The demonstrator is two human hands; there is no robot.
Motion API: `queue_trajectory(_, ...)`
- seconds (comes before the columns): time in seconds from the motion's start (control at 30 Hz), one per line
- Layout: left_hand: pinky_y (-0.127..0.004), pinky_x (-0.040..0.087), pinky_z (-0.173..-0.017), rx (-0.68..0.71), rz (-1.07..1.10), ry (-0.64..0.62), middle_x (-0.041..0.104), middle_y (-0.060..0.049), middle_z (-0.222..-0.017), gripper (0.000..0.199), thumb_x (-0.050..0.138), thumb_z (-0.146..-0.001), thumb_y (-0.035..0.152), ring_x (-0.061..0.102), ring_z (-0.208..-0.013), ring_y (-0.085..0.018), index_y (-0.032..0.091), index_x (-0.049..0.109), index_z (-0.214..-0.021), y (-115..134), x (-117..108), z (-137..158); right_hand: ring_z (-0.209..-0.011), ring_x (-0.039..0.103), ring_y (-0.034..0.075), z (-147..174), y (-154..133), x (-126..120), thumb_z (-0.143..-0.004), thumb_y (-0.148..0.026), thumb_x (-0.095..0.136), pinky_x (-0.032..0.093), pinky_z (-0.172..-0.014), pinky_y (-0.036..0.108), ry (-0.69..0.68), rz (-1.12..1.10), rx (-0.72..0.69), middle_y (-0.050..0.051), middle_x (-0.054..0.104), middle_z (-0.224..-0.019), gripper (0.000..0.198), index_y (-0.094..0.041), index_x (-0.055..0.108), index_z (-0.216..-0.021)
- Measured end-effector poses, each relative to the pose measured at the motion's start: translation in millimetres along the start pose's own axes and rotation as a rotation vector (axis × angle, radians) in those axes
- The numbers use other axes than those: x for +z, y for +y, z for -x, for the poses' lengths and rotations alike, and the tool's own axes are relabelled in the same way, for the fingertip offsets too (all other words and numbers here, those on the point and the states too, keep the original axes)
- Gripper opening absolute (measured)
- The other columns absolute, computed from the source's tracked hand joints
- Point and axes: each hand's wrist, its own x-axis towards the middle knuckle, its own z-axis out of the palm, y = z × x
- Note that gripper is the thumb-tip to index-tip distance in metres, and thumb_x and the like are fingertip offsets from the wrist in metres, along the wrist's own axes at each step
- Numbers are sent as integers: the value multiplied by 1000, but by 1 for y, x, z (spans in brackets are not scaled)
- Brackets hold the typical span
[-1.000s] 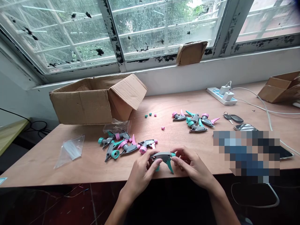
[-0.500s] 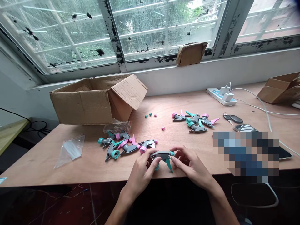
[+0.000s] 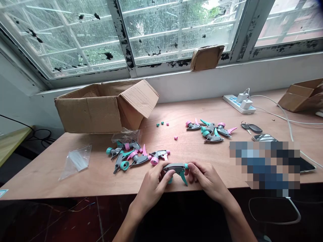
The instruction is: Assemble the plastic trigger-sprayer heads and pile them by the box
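One sprayer head [image 3: 175, 167] is up in our hands by the table [image 3: 101, 183] edge: left hand [image 3: 155, 181] curled around its body, right hand [image 3: 207, 175] pinching the teal nozzle [image 3: 186, 166]; can't tell if it's seated. Left pile [image 3: 137, 160] seems partly nozzled; right pile [image 3: 213, 138] looks bare-tipped, four loose nozzles [image 3: 176, 138] left.

You can read no text, brand, number or sign anywhere here. At the near left corner of your bench [image 3: 101, 181] sits a small white-and-blue sticker [image 3: 3, 192] (cut off by the edge of your view), its print too small for you to make out. The blue patches on your white power strip [image 3: 232, 101] show you no legible lettering either.
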Motion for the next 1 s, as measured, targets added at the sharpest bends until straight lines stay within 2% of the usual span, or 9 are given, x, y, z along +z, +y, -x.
queue_trajectory(0.07,-27,44,-70,-3,-4,2,68,0,-94,23,54,-104,40,58,-73,-16,23,63,-117,1,0,0,-62,60,15,1,1,0,-102,-50,55,46,-60,27,20,-5,-5,-1,64,-71,32,-20,65,-108)
queue_trajectory(0.13,-27,44,-71,-3,-7,6,68,-1,-94,24,53,-104,40,59,-74,-17,23,63,-117,2,0,-1,-64,61,16,2,1,0,-99,-48,61,47,-60,27,15,-8,2,0,65,-76,33,-21,61,-119)
queue_trajectory(0.33,-27,44,-68,-10,-21,11,69,-1,-91,26,54,-102,42,59,-71,-17,23,64,-116,0,1,-1,-64,63,16,2,-2,-2,-99,-48,60,50,-61,26,-28,-23,17,0,65,-74,27,-21,63,-105)
queue_trajectory(0.47,-27,44,-68,-5,-21,-16,68,-1,-88,28,53,-102,44,57,-70,-17,23,65,-116,-1,0,-1,-62,62,15,0,-4,-2,-102,-50,55,49,-60,26,-39,-10,11,-1,63,-70,34,-20,66,-92)
queue_trajectory(0.53,-27,44,-68,-9,-19,-14,69,-1,-91,28,53,-102,45,58,-72,-17,23,65,-116,-1,1,-1,-61,61,15,0,-4,-1,-102,-50,55,49,-60,27,-28,-10,8,-1,63,-71,34,-19,66,-93)
queue_trajectory(0.7,-28,44,-68,-60,-40,11,70,-1,-87,31,52,-102,47,60,-71,-18,23,64,-117,0,2,-2,-66,64,16,2,-1,0,-99,-43,62,51,-63,27,0,-16,-4,0,66,-78,29,-22,60,-118)
queue_trajectory(0.9,-28,44,-69,-80,-22,4,71,-2,-87,32,52,-102,48,62,-73,-19,21,65,-114,2,-1,-3,-65,59,15,2,0,-1,-100,-44,59,48,-60,27,9,34,-25,0,64,-79,24,-22,65,-109)
queue_trajectory(1.0,-28,43,-70,-61,10,-30,70,-1,-87,30,52,-102,47,61,-73,-18,21,65,-112,4,-2,-2,-61,56,14,1,-4,-1,-102,-46,55,44,-57,26,7,45,-29,-1,60,-71,29,-21,66,-95)
